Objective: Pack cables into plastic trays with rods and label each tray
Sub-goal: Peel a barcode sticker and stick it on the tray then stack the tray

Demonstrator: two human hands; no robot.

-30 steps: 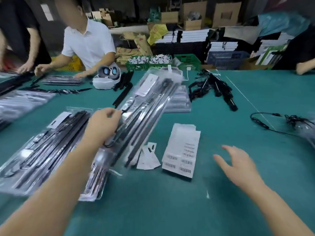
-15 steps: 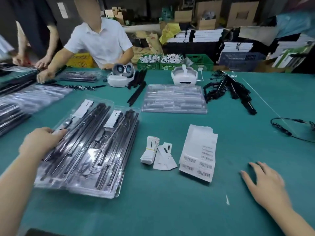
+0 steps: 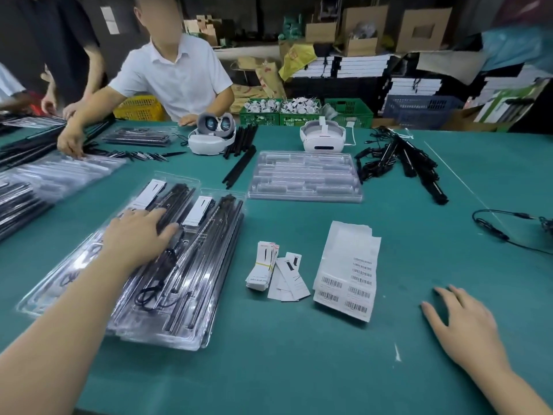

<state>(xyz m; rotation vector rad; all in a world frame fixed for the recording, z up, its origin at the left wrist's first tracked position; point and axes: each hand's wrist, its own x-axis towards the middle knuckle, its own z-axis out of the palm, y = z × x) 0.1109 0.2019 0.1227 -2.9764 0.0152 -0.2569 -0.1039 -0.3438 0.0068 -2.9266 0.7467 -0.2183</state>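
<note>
Since half a second ago, the left hand (image 3: pixel 140 238) has moved from the near-left edge of the packed trays (image 3: pixel 182 283) onto their top; it now lies flat, fingers spread, pressing on the clear lid over the black rods (image 3: pixel 209 265) and coiled cables (image 3: pixel 149 295). A second earlier that hand held one tray raised and tilted; both trays now lie flat side by side, overlapping, on the green surface (image 3: pixel 299 369), each with a white card (image 3: pixel 199 211) at its far end.

Right hand (image 3: pixel 466 327) remains low on the surface at the near right, fingers straight and slightly apart, holding nothing.

An empty clear tray (image 3: pixel 305 176) sits beyond the packed ones, apart from them. Just to the right of the packed trays lie a small stack of cards (image 3: pixel 263 271) and a sheet of barcode labels (image 3: pixel 347 274), near each other but not touching. Loose black cables (image 3: pixel 404 163) are heaped at the far right. Two white headsets (image 3: pixel 323 137) stand at the far edge. A person in a white shirt (image 3: pixel 179 76) reaches over rods at the far left.
</note>
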